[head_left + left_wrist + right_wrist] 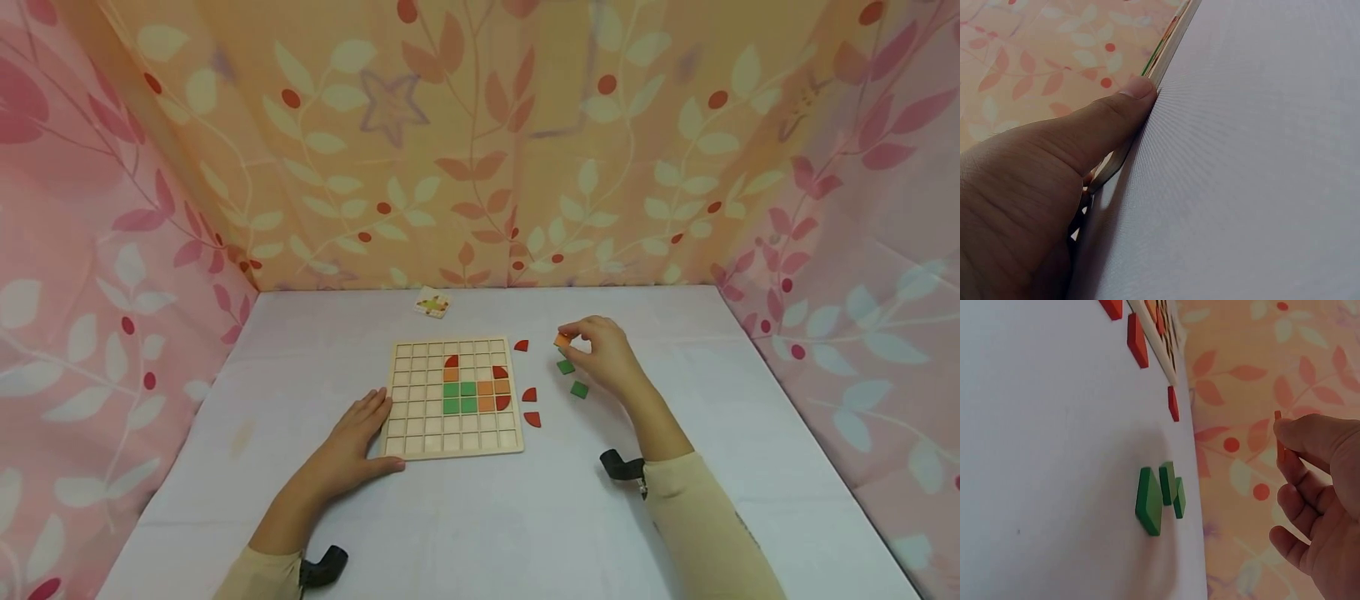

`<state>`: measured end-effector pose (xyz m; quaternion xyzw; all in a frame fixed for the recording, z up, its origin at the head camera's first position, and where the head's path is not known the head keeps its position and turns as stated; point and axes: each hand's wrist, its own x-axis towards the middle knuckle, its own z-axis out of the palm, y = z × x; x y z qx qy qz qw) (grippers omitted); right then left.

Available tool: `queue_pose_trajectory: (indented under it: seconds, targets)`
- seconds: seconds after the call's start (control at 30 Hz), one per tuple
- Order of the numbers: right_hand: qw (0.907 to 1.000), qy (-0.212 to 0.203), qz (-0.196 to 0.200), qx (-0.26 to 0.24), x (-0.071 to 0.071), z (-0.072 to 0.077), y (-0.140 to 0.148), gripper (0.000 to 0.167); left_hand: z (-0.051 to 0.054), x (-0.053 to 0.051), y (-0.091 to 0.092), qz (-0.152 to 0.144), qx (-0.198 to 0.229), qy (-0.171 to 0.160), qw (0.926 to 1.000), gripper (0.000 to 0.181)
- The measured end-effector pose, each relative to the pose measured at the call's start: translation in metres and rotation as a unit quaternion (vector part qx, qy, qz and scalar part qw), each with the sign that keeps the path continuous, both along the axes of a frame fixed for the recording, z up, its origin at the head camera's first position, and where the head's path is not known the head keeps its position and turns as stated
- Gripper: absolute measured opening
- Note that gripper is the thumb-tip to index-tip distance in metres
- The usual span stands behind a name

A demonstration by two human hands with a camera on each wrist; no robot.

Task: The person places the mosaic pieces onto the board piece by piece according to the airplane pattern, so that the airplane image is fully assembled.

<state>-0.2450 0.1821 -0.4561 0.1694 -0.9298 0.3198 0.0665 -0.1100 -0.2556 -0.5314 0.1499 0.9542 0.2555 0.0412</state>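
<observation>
My right hand [602,354] pinches an orange square tile [562,340] between thumb and fingertips, raised above the table to the right of the board. In the right wrist view the orange tile [1280,439] appears edge-on at the fingertips. Loose green square tiles [579,389] lie below that hand. A wooden grid board [416,433] lies flat, with green, orange and red pieces set in some cells. My left hand [348,446] rests at its lower left corner, fingers extended along the left side. The left thumb [1107,122] touches the board's near edge.
Red quarter-round pieces [532,419] lie along the board's right side. A small patterned card [432,302] sits behind the board. White cloth [487,533] covers the table, and flowered curtains [480,167] stand at the back and sides.
</observation>
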Motion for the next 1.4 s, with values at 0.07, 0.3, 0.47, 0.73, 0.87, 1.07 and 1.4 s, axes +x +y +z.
queue_pose_trajectory:
  seconds: [0.07, 0.3, 0.47, 0.73, 0.87, 1.07, 1.4]
  targets:
    - [1.0, -0.002, 0.008, 0.0, 0.003, 0.001, -0.008, 0.031, 0.0, 0.0, 0.0, 0.0, 0.002, 0.001, 1.0, 0.114]
    - [0.9972, 0.018, 0.073, -0.003, 0.014, 0.004, -0.036, 0.03, 0.001, 0.0, 0.0, -0.002, 0.002, -0.001, 1.0, 0.114]
    - [0.993, 0.029, 0.114, -0.002, 0.024, 0.011, -0.059, 0.029, 0.001, 0.001, -0.001, -0.003, 0.004, 0.0, 1.0, 0.114]
    - [0.9861, 0.04, 0.161, -0.01, 0.043, 0.024, -0.096, 0.028, 0.001, 0.002, -0.001, 0.003, 0.007, -0.002, 1.0, 0.114]
    - [0.9823, 0.038, 0.183, -0.014, 0.052, 0.024, -0.107, 0.027, 0.002, 0.002, -0.001, 0.0, 0.006, -0.003, 1.0, 0.115]
    - [0.977, 0.043, 0.208, -0.013, 0.06, 0.016, -0.121, 0.019, 0.001, 0.0, -0.001, -0.003, 0.001, -0.002, 1.0, 0.115]
    - [0.9771, -0.002, 0.211, 0.029, 0.062, -0.007, -0.131, 0.022, -0.002, -0.002, -0.001, -0.006, -0.006, -0.004, 1.0, 0.116]
